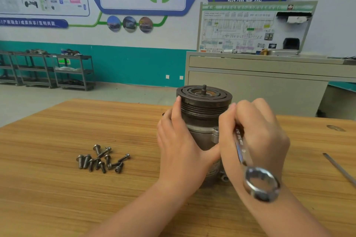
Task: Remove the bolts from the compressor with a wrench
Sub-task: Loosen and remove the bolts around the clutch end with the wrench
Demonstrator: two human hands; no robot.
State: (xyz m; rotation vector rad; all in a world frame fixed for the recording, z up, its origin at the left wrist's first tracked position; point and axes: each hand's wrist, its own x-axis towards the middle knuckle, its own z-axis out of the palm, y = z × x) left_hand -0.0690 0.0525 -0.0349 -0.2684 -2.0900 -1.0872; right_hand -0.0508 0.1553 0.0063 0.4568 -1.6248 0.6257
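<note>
Standing upright near the middle of the wooden table (57, 188), compressor (203, 121), grooved pulley on top, small threaded shaft poking up from the centre. Left hand (179, 144) pressed flat against its left side, fingers straight, thumb reaching across the front, steadying it. Right hand (256, 132) curled tight round the shank of a silver wrench (250, 163), just beside the compressor's right side. Ring end hanging free toward the wrist, not on anything. Other end hidden inside the fist, so cannot tell if it sits on a bolt head.

Lying in a loose pile to the left, well apart from the compressor, removed bolts (102, 159). Looks like most of the job is done. Any bolt not yet out is hidden by the hands.

To do this step well: push the wrench end all the way onto the bolt head before turning. Keep it flat, not tipped, or it may slip and round the corners. Hold the body firm with the flat hand so it does not spin or tip over. Turn in short, slow pulls. Drop each loose bolt with the others so none rolls away.

Farther right, near the table edge, thin metal rod (339, 169).
</note>
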